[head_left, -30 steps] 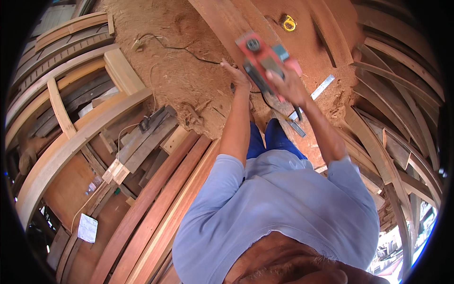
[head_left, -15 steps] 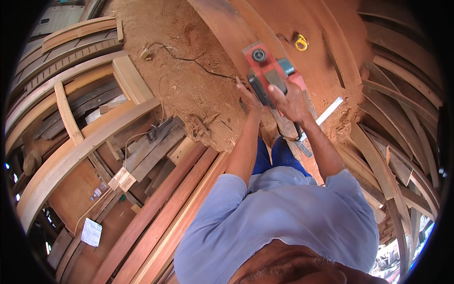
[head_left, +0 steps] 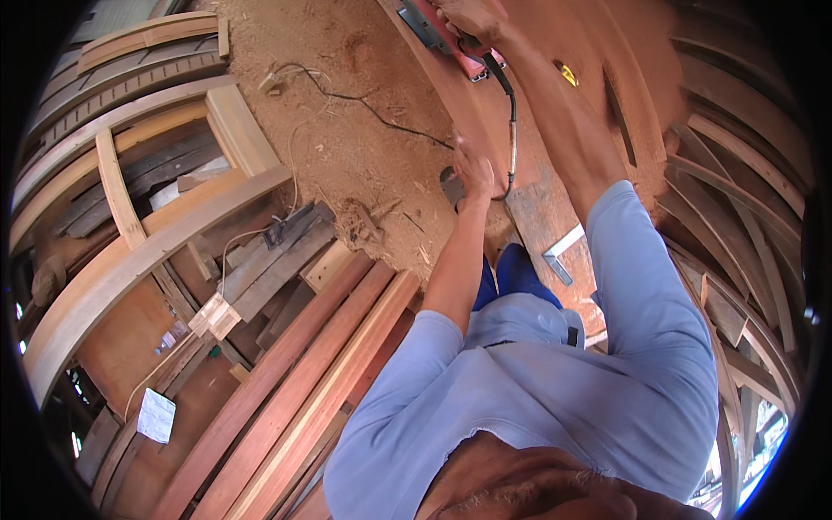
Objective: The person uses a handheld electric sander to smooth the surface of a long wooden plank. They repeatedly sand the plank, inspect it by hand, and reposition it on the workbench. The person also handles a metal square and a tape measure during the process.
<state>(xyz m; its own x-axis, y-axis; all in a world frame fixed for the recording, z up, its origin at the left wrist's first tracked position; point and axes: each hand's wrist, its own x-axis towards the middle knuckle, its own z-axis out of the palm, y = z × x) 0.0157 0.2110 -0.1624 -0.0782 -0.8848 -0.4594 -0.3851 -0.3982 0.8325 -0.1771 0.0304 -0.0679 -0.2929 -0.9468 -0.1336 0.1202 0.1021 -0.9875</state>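
Observation:
A red and black electric hand planer (head_left: 475,64), partly cut off by the top edge, rests on a broad curved wooden plank (head_left: 472,108). My right hand (head_left: 475,16) is closed on its handle, with the arm stretched far forward. My left hand (head_left: 473,169) is beside the plank's left edge, its fingers closed on the black power cord (head_left: 390,126). The cord reaches my fingertips from the left. A thicker stretch of cord hangs back from the planer toward my left hand. Exactly how the fingers grip it is blurred.
A metal try square (head_left: 562,253) lies on a worn board (head_left: 548,212) near my legs. A yellow tape measure (head_left: 568,74) sits right of my right forearm. Curved timber frames (head_left: 130,247) and reddish planks (head_left: 286,381) fill the left; curved offcuts (head_left: 745,182) crowd the right.
The planer has slid forward along the plank, away from me, with my right hand on it. My left hand has come away from beside the planer and shifted slightly right.

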